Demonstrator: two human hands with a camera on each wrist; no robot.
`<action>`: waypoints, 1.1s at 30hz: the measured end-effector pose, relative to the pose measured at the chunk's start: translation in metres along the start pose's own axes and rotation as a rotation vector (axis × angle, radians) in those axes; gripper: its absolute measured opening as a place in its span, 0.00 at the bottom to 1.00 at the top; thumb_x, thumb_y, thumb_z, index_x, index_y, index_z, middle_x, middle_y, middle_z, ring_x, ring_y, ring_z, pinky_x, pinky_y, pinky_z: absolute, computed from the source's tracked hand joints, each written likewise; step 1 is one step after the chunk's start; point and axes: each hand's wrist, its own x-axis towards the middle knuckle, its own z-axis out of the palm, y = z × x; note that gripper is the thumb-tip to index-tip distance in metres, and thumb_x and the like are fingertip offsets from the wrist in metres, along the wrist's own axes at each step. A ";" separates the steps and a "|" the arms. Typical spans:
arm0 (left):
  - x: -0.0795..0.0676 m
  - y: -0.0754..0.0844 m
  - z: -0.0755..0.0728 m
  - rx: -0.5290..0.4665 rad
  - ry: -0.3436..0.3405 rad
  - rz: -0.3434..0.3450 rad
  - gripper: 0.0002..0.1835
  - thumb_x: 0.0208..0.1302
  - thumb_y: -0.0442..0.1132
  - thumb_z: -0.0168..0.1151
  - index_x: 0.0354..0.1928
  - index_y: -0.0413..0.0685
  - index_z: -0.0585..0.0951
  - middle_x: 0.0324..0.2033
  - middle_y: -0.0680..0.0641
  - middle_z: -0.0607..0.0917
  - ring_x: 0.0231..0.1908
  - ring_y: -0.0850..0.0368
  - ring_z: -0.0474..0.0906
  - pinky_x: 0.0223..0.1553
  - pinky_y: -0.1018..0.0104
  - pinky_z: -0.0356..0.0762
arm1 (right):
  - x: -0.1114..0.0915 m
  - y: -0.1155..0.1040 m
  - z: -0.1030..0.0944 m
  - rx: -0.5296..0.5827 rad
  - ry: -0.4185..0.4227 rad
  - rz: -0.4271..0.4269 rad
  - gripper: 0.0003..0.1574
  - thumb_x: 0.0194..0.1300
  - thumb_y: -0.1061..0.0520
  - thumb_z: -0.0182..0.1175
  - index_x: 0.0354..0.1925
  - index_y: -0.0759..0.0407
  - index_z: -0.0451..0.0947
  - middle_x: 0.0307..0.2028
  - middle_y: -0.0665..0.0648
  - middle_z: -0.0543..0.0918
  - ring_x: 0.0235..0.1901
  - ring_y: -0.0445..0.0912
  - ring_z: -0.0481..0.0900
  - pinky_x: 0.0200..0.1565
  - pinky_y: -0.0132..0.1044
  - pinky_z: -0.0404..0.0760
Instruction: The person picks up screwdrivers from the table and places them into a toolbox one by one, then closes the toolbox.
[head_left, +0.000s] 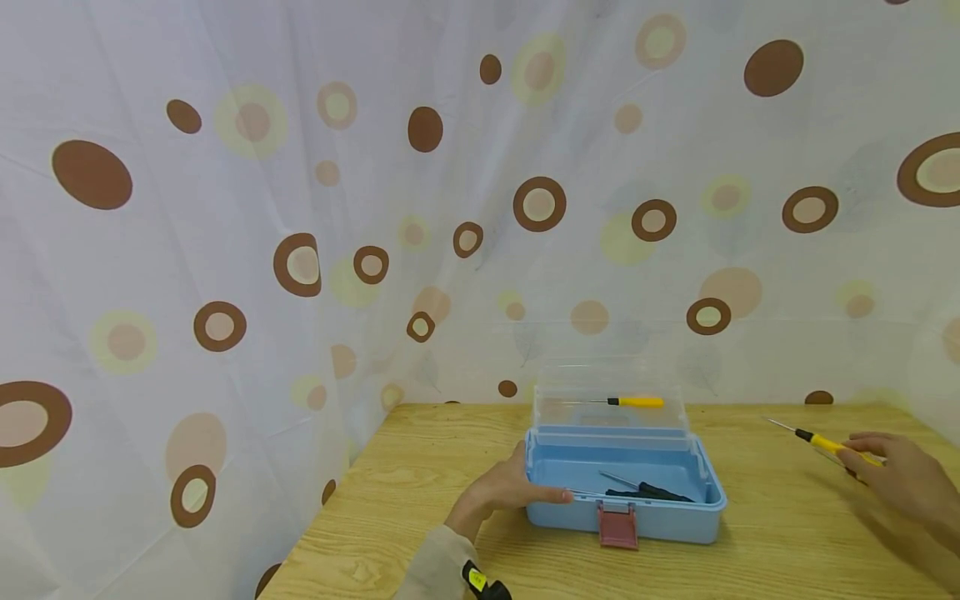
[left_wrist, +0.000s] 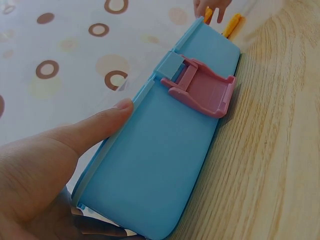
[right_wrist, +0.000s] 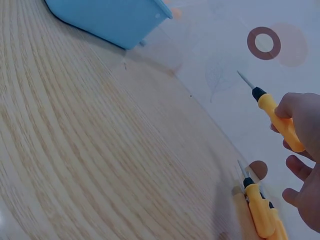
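Note:
A light-blue toolbox (head_left: pixel 660 523) with a pink latch (head_left: pixel 618 528) stands on the table, its clear lid (head_left: pixel 555 410) tipped back. My left hand (head_left: pixel 504 487) grips its left end, thumb (left_wrist: pixel 117 112) on the front rim and the other fingers around the side. Black-handled screwdrivers (head_left: pixel 651 492) lie inside. To the box's right, my right hand (head_left: pixel 903 479) pinches a yellow-handled screwdriver (right_wrist: pixel 272 111) above the table, shaft pointing away. Below that hand, more yellow-handled screwdrivers (right_wrist: pixel 259 212) lie on the tabletop.
Another yellow screwdriver (head_left: pixel 640 402) shows at the lid; whether in it or behind it I cannot tell. The wooden table (head_left: pixel 405 500) ends at a white curtain (head_left: pixel 450 167) with brown circles, behind and to the left.

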 end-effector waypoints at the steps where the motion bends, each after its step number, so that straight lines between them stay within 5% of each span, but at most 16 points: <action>1: 0.000 0.000 0.000 -0.003 0.000 0.003 0.60 0.59 0.49 0.77 0.82 0.49 0.45 0.70 0.45 0.66 0.66 0.41 0.68 0.64 0.45 0.67 | 0.001 -0.002 -0.001 0.018 -0.015 0.003 0.28 0.80 0.54 0.56 0.50 0.85 0.76 0.50 0.85 0.75 0.45 0.81 0.72 0.35 0.64 0.77; 5: -0.001 0.000 0.000 0.001 0.014 -0.024 0.61 0.59 0.49 0.78 0.82 0.49 0.45 0.70 0.44 0.66 0.65 0.42 0.69 0.63 0.47 0.68 | 0.002 -0.008 -0.005 0.072 -0.066 0.007 0.30 0.82 0.53 0.52 0.56 0.85 0.73 0.46 0.82 0.80 0.46 0.81 0.73 0.34 0.59 0.76; 10: -0.002 0.001 0.000 0.006 0.030 -0.057 0.62 0.58 0.50 0.78 0.82 0.48 0.44 0.69 0.43 0.65 0.64 0.44 0.70 0.62 0.49 0.69 | 0.004 -0.016 -0.010 0.131 -0.143 0.018 0.34 0.85 0.49 0.47 0.61 0.84 0.68 0.54 0.87 0.73 0.50 0.83 0.69 0.38 0.64 0.76; 14: -0.003 0.002 0.000 0.007 0.038 -0.070 0.62 0.57 0.50 0.78 0.82 0.48 0.44 0.69 0.42 0.65 0.64 0.43 0.70 0.61 0.49 0.69 | 0.004 -0.025 -0.012 0.174 -0.159 0.017 0.35 0.85 0.47 0.45 0.62 0.83 0.67 0.45 0.76 0.79 0.39 0.64 0.76 0.34 0.51 0.76; 17: -0.003 0.002 0.000 0.007 0.041 -0.075 0.62 0.58 0.50 0.78 0.82 0.48 0.44 0.69 0.42 0.65 0.64 0.43 0.70 0.61 0.49 0.69 | 0.003 -0.032 -0.012 0.193 -0.151 0.011 0.36 0.86 0.47 0.44 0.63 0.83 0.67 0.33 0.61 0.76 0.26 0.48 0.68 0.26 0.40 0.69; 19: -0.004 0.002 0.000 0.007 0.043 -0.080 0.62 0.58 0.50 0.78 0.82 0.48 0.44 0.70 0.41 0.65 0.64 0.43 0.70 0.61 0.48 0.69 | 0.003 -0.037 -0.012 0.209 -0.146 -0.001 0.37 0.86 0.47 0.43 0.63 0.85 0.65 0.30 0.58 0.74 0.22 0.46 0.65 0.23 0.39 0.68; 22: -0.004 0.002 0.000 0.008 0.049 -0.090 0.62 0.57 0.50 0.79 0.82 0.49 0.44 0.70 0.41 0.66 0.64 0.43 0.70 0.61 0.48 0.69 | 0.004 -0.043 -0.012 0.223 -0.147 -0.020 0.37 0.86 0.47 0.44 0.63 0.84 0.66 0.32 0.58 0.74 0.22 0.46 0.65 0.22 0.38 0.68; 29: -0.004 0.001 0.001 0.018 0.057 -0.096 0.63 0.57 0.51 0.79 0.83 0.49 0.45 0.70 0.42 0.66 0.64 0.43 0.70 0.62 0.47 0.69 | 0.010 -0.058 -0.016 0.203 -0.172 -0.080 0.32 0.85 0.50 0.46 0.62 0.82 0.70 0.51 0.77 0.77 0.42 0.57 0.74 0.34 0.44 0.73; 33: -0.003 0.001 0.001 0.016 0.045 -0.078 0.62 0.58 0.50 0.78 0.82 0.49 0.45 0.71 0.43 0.65 0.64 0.44 0.69 0.63 0.47 0.68 | 0.013 -0.067 -0.016 0.216 -0.170 -0.114 0.29 0.85 0.52 0.48 0.62 0.79 0.72 0.53 0.76 0.77 0.47 0.65 0.76 0.36 0.49 0.77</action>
